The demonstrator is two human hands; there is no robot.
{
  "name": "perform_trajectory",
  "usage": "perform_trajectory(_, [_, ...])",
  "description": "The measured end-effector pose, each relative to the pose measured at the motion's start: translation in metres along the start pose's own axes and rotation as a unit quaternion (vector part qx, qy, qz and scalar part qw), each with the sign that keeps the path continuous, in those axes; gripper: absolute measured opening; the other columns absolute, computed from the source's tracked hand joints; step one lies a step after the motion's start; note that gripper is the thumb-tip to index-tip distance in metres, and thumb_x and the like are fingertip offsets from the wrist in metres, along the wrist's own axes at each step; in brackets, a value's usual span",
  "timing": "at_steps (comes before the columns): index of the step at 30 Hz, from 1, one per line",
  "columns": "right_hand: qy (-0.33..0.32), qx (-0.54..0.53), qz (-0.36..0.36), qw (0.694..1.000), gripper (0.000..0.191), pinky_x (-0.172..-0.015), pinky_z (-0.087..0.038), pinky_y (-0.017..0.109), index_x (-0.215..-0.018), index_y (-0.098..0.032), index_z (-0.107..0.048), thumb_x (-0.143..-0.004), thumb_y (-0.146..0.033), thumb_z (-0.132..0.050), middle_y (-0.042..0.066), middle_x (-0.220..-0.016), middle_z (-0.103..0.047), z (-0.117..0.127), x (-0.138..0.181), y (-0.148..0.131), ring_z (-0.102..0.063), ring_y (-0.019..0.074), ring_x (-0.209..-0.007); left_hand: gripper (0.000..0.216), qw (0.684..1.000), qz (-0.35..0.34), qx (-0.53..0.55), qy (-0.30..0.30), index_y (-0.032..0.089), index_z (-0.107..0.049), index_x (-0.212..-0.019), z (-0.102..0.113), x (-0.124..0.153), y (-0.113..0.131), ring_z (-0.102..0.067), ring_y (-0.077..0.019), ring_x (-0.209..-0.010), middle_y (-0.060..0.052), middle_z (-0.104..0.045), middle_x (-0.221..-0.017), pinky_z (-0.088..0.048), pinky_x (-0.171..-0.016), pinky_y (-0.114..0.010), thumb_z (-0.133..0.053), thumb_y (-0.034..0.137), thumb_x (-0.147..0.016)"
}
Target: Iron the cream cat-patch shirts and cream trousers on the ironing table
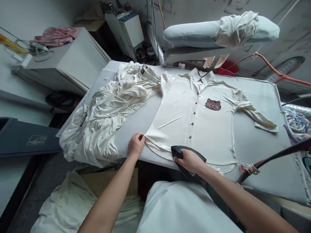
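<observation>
A cream button-front shirt (177, 106) lies spread on the padded ironing table (257, 152), collar away from me. Dark buttons run down its front, and a brown cat-face patch (213, 104) sits on the chest. My left hand (136, 144) pinches the shirt's lower left corner, drawing the fabric into small folds. In my right hand (190, 160) is the handle of a black iron (177, 151), at the bottom hem near the button line. Part of the iron is hidden by my hand and forearm.
Crumpled cream garments (104, 113) pile up on the table's left side. A padded sleeve arm (191, 34) with a bunched cloth hangs above the back edge. A dark cable (274, 158) crosses at right. More cream cloth (65, 204) lies low at left.
</observation>
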State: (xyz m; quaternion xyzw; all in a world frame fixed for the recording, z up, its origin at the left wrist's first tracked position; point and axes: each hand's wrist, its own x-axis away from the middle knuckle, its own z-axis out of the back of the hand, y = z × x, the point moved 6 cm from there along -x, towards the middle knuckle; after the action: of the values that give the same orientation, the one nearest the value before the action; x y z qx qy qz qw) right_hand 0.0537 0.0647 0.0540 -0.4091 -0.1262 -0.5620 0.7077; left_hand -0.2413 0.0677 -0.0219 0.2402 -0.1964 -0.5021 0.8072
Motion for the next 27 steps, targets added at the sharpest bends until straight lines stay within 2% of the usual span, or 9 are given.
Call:
perform_trajectory(3, [-0.007,-0.017,0.04,0.999,0.036,-0.058,-0.032,0.027,-0.085,-0.019,-0.061,-0.093,-0.055,-0.06,0.005,-0.08,-0.069,-0.003,-0.01,-0.026,-0.058,0.0165,-0.067,0.014,0.999,-0.02,-0.005,0.033,0.022,-0.065,-0.085,0.003,0.004,-0.006,-0.065,-0.0245,-0.094,-0.008,-0.071,-0.093,-0.049,-0.088,-0.034,-0.053,0.026,-0.09])
perform_trajectory(7, [-0.022,0.005,0.103,0.994,0.028,-0.06,-0.035,0.026,-0.09,-0.019,-0.064,-0.093,-0.046,-0.061,0.006,-0.087,-0.072,-0.013,-0.055,-0.099,-0.062,0.0172,-0.072,0.017,0.999,-0.037,-0.01,0.036,0.021,-0.068,-0.087,0.001,0.008,-0.013,-0.065,-0.0248,-0.095,-0.009,-0.071,-0.092,-0.049,-0.089,-0.035,-0.053,0.026,-0.092])
perform_trajectory(10, [-0.009,0.042,0.1,0.994,0.028,-0.067,-0.043,0.027,-0.1,-0.018,-0.067,-0.093,-0.043,-0.057,0.011,-0.1,-0.075,-0.025,-0.092,-0.144,-0.069,0.0223,-0.086,0.023,0.999,-0.037,0.031,0.024,0.021,-0.072,-0.095,0.006,0.007,-0.026,-0.065,-0.0235,-0.096,-0.009,-0.071,-0.097,-0.05,-0.091,-0.034,-0.051,0.029,-0.094])
perform_trajectory(13, [-0.003,0.079,0.078,0.994,0.035,-0.074,-0.051,0.031,-0.111,-0.018,-0.068,-0.091,-0.045,-0.057,0.014,-0.109,-0.075,-0.037,-0.111,-0.169,-0.072,0.0275,-0.096,0.027,0.995,0.003,0.089,0.054,0.019,-0.073,-0.1,0.02,-0.005,-0.041,-0.064,-0.0214,-0.088,-0.008,-0.069,-0.096,-0.052,-0.087,-0.033,-0.052,0.034,-0.094])
perform_trajectory(16, [-0.032,0.119,0.079,0.989,0.038,-0.074,-0.054,0.035,-0.112,-0.018,-0.07,-0.091,-0.047,-0.056,0.015,-0.108,-0.076,-0.045,-0.103,-0.173,-0.073,0.0304,-0.096,0.028,0.992,0.01,0.119,0.044,0.018,-0.074,-0.1,0.025,-0.028,-0.036,-0.062,-0.0205,-0.083,-0.008,-0.069,-0.093,-0.053,-0.086,-0.033,-0.053,0.036,-0.093])
perform_trajectory(20, [-0.12,0.213,0.103,0.964,0.029,-0.07,-0.052,0.036,-0.095,-0.018,-0.075,-0.087,-0.044,-0.062,0.014,-0.097,-0.077,-0.04,-0.06,-0.144,-0.074,0.0326,-0.088,0.024,0.998,-0.036,0.027,-0.046,0.02,-0.074,-0.089,0.013,-0.038,-0.003,-0.063,-0.0274,-0.098,-0.011,-0.068,-0.099,-0.049,-0.093,-0.039,-0.063,0.042,-0.088])
perform_trajectory(22, [-0.117,0.207,0.083,0.968,0.029,-0.067,-0.048,0.033,-0.094,-0.02,-0.074,-0.086,-0.047,-0.065,0.012,-0.093,-0.077,-0.02,-0.043,-0.123,-0.073,0.0303,-0.084,0.023,0.995,-0.05,-0.002,-0.09,0.022,-0.071,-0.083,0.01,-0.03,0.005,-0.062,-0.0294,-0.101,-0.01,-0.069,-0.097,-0.048,-0.093,-0.04,-0.066,0.044,-0.085])
perform_trajectory(24, [-0.084,0.163,0.046,0.982,0.035,-0.064,-0.044,0.03,-0.098,-0.021,-0.071,-0.088,-0.053,-0.062,0.011,-0.092,-0.076,0.007,-0.045,-0.11,-0.071,0.027,-0.081,0.028,0.986,-0.029,0.061,-0.152,0.023,-0.069,-0.079,0.01,-0.02,0.002,-0.063,-0.0262,-0.095,-0.007,-0.07,-0.09,-0.048,-0.088,-0.036,-0.059,0.047,-0.088])
perform_trajectory(27, [-0.027,0.126,0.027,0.991,0.036,-0.063,-0.041,0.029,-0.101,-0.02,-0.07,-0.091,-0.052,-0.059,0.011,-0.095,-0.076,0.047,-0.088,-0.121,-0.069,0.025,-0.084,0.045,0.948,0.058,0.203,-0.239,0.023,-0.069,-0.081,0.009,-0.01,-0.017,-0.065,-0.0227,-0.084,-0.003,-0.072,-0.082,-0.051,-0.077,-0.029,-0.049,0.062,-0.089])
